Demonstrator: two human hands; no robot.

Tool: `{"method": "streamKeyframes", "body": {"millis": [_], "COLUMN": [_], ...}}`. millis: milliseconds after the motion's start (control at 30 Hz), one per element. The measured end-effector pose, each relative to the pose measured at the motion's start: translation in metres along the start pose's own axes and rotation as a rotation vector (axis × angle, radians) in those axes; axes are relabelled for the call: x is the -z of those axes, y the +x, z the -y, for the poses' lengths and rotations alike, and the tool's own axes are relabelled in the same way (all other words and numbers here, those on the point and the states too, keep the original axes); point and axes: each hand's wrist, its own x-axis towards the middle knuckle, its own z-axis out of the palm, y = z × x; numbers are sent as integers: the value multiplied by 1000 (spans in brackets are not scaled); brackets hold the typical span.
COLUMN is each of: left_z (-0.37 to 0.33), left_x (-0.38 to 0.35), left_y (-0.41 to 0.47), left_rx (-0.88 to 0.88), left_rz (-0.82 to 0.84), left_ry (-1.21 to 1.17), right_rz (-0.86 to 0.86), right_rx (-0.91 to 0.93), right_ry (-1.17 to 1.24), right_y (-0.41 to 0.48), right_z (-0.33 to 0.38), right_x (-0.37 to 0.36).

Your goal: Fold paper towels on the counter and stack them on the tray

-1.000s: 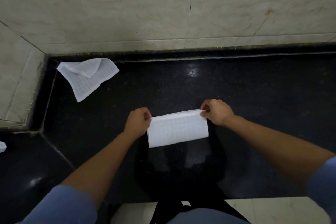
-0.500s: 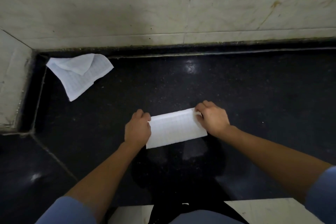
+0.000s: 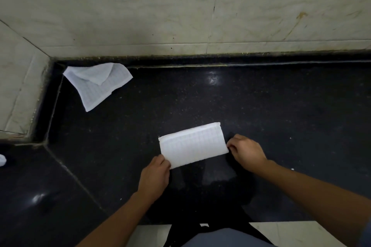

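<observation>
The left hand (image 3: pixel 154 176) has slid from the far left corner of the folded towel (image 3: pixel 192 144) down to its near left corner, where its grip is curled, thumb and fingertips pinching that corner. The towel lies flat as a narrow strip on the dark desk (image 3: pixel 281 116), close to the middle of the front edge and slightly askew, with doubled layers showing along its far long edge. The right hand (image 3: pixel 247 151) has likewise come down from the far right corner to the near end of the right short edge, its grip closed on the paper there. With both near corners taken, I judge the first fold set and the next about to start, so this sheet is part done and nothing has reached the tray, which is not in view. Around it, a small white scrap (image 3: pixel 2 160) sits on the far left stretch of the desk, and a loose towel (image 3: pixel 96 84) lies rumpled and unfolded in the back left corner against the wall (image 3: pixel 180 6), well apart from the hands. Nothing lies between hands and sheet, though thin paper may slip on the glossy top
</observation>
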Motion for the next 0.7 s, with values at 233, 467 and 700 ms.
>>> {"method": "streamKeyframes", "body": {"millis": [233,467,700], "left_z": [20,18,47], "left_x": [16,21,33], "left_y": [30,23,-10], "left_rx": [-66,4,179], "left_rz": [105,50,-30], "left_ry": [300,188,76], "right_rz": [56,171,266], "right_rx": [-452,-643,-373], "right_ry": [177,784,848], "right_y": [40,47,47], "right_z": [43,43,117], "right_x": [12,31,34]}}
